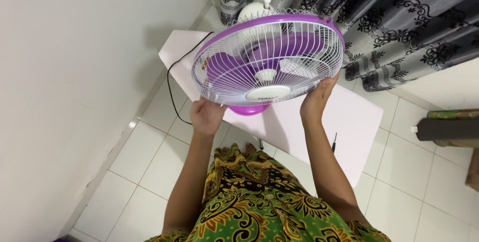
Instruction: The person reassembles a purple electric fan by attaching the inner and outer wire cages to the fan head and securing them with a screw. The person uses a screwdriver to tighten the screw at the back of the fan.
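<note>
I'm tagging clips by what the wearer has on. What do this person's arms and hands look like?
Both arms are bare from the upper arm down, with no sleeves showing. The left hand and right hand wear no gloves, and no rings, watch or bracelets are visible. The only clothing seen is a green garment with a black and yellow paisley print.
</note>
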